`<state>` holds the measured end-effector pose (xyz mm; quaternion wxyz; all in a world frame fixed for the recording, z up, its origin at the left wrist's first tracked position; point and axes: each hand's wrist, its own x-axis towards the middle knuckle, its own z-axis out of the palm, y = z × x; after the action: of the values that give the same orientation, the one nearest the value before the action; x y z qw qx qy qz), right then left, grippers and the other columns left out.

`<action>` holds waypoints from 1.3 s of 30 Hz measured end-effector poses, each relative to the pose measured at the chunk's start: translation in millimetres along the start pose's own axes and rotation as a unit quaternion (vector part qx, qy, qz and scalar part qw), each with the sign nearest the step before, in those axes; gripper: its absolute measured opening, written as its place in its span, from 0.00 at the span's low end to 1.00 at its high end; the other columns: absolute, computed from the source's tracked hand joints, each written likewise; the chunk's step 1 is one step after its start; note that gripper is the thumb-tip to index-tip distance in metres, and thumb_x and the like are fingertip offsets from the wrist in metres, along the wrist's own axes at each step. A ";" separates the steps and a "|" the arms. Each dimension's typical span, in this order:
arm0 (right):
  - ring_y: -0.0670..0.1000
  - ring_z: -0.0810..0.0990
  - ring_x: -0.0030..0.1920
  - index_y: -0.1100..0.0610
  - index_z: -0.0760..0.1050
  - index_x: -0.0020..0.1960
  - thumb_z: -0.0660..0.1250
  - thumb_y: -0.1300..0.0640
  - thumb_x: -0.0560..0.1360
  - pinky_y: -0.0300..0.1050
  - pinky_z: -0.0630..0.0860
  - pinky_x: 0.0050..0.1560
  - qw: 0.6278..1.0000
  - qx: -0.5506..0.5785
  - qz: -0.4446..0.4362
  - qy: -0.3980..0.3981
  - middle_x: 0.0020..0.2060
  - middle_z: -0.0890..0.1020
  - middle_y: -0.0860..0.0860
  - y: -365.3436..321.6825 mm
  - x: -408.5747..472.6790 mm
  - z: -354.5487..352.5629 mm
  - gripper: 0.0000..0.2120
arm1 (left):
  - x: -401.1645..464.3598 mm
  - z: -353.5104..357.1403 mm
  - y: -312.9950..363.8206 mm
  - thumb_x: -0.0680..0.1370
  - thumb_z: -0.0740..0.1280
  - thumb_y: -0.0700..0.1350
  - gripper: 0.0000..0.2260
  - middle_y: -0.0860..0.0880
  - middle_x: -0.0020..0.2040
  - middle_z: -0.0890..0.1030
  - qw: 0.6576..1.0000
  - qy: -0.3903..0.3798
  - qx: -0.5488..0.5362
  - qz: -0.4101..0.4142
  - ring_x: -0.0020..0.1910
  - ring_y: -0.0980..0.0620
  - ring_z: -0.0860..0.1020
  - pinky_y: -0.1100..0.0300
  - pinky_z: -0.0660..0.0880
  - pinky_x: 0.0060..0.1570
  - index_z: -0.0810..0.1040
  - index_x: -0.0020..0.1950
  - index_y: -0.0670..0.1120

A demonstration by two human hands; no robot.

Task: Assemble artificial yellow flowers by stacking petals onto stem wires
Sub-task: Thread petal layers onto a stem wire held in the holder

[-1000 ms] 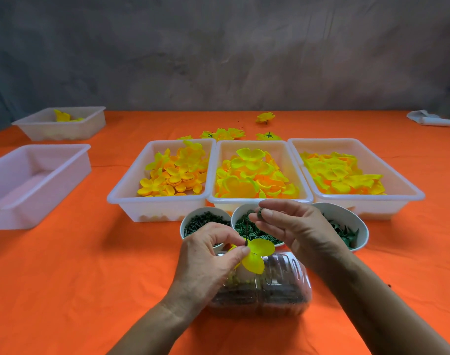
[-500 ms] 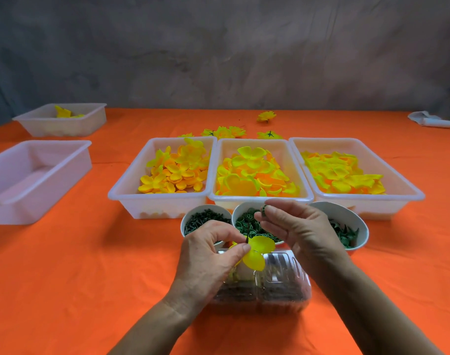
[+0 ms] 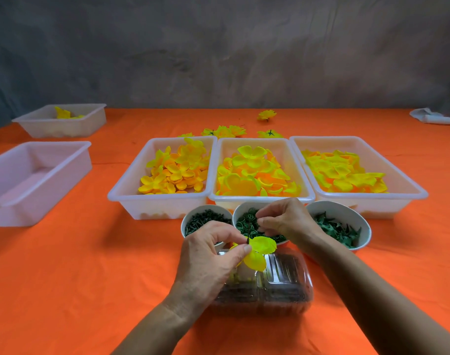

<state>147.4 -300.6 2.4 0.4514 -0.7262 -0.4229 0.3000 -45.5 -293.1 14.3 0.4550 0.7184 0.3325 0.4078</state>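
Head view: left hand point(image 3: 208, 254) pinches a thin dark stem wire point(image 3: 248, 233) carrying a bright yellow fabric petal layer point(image 3: 260, 249), above a clear plastic clamshell box point(image 3: 282, 285). Right hand point(image 3: 282, 221) pinches something small at the wire tip; item unclear. Likely threading; next, slide it down.

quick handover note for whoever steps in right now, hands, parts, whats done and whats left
Left hand: pinches the yellow petal layer on the dark stem wire, above the clear plastic box.
Right hand: grip pinched at the wire's top, over the middle bowl of green rings; what it pinches is too small to tell.
Done: one petal layer on the wire; finished flowers lie behind the trays.
Left: further layers from the three petal trays.
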 end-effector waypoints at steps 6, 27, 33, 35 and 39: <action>0.54 0.81 0.48 0.56 0.84 0.49 0.72 0.64 0.69 0.47 0.76 0.51 0.961 -0.262 -0.091 0.007 0.46 0.85 0.54 -8.8 8.6 7.2 0.10 | -0.3 0.9 -1.9 0.66 0.77 0.35 0.09 0.57 0.41 0.81 1.000 0.005 -0.008 -0.001 0.43 0.57 0.81 0.45 0.79 0.47 0.83 0.34 0.49; 0.47 0.78 0.25 0.60 0.74 0.36 0.67 0.70 0.70 0.41 0.74 0.30 0.996 -0.028 -0.081 0.030 0.25 0.81 0.54 -6.7 12.3 11.8 0.08 | 2.0 -0.5 -4.1 0.66 0.77 0.35 0.09 0.56 0.42 0.81 1.000 -0.013 -0.010 0.010 0.44 0.55 0.81 0.44 0.79 0.47 0.83 0.34 0.48; 0.51 0.83 0.30 0.64 0.74 0.40 0.67 0.74 0.71 0.40 0.79 0.31 0.976 0.208 -0.066 -0.024 0.31 0.82 0.58 -8.8 -3.2 4.9 0.07 | 0.9 -0.8 -1.9 0.67 0.76 0.36 0.09 0.58 0.42 0.81 1.000 -0.009 -0.003 0.012 0.43 0.56 0.81 0.44 0.79 0.47 0.83 0.34 0.50; 0.52 0.84 0.33 0.64 0.74 0.40 0.67 0.74 0.71 0.41 0.80 0.33 0.966 0.251 -0.051 -0.035 0.33 0.83 0.58 -9.6 -7.0 4.1 0.07 | 1.1 -0.8 -2.1 0.66 0.76 0.35 0.10 0.58 0.42 0.81 1.000 -0.007 -0.001 0.015 0.43 0.57 0.80 0.45 0.79 0.47 0.82 0.34 0.50; 0.56 0.85 0.38 0.64 0.75 0.42 0.68 0.72 0.71 0.41 0.81 0.37 0.950 0.307 -0.019 -0.053 0.37 0.84 0.60 -10.6 -11.2 1.7 0.05 | 1.5 0.0 -3.2 0.66 0.77 0.35 0.10 0.58 0.42 0.81 1.000 -0.004 0.002 0.020 0.43 0.58 0.80 0.45 0.79 0.46 0.82 0.33 0.50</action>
<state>137.2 -307.4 11.9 0.6352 -0.5275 -0.3475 0.4445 -45.2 -290.7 11.8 0.4462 0.7274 0.3173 0.4136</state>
